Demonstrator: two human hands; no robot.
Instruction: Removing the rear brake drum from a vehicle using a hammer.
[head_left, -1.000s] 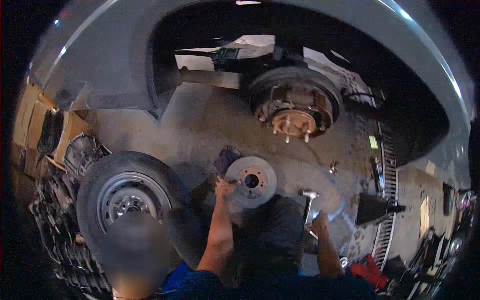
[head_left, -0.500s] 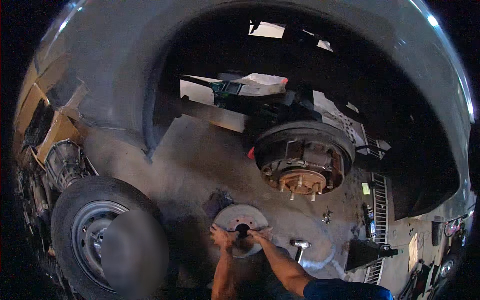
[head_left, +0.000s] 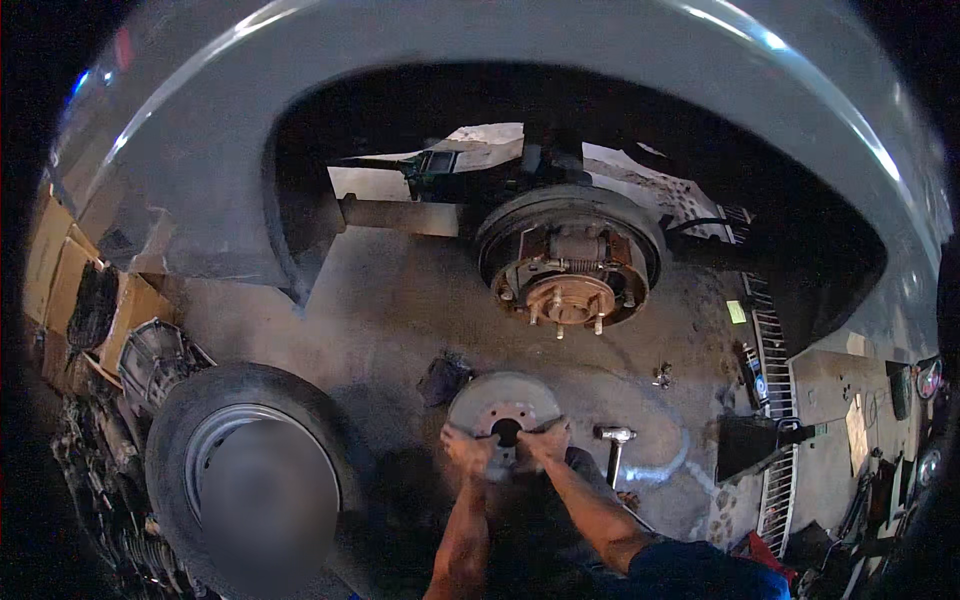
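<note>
One car body (head_left: 300, 150) overhead; one removed wheel (head_left: 250, 470) lies left of the brake drum (head_left: 505, 410). One bare hub (head_left: 570, 270) sits above the drum. One hammer (head_left: 613, 445) lies right of it. The drum stands on edge on the floor, face toward the viewer. Left hand (head_left: 468, 450) and right hand (head_left: 545, 443), fingers curled, grip its lower rim.

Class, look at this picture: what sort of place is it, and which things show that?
Probably a car repair workshop: a vehicle's bare wheel hub, a removed wheel on the floor, a hammer nearby.

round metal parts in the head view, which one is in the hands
The loose grey brake drum, gripped by both hands at its lower edge; the rusty hub assembly stays mounted under the wheel arch.
</note>
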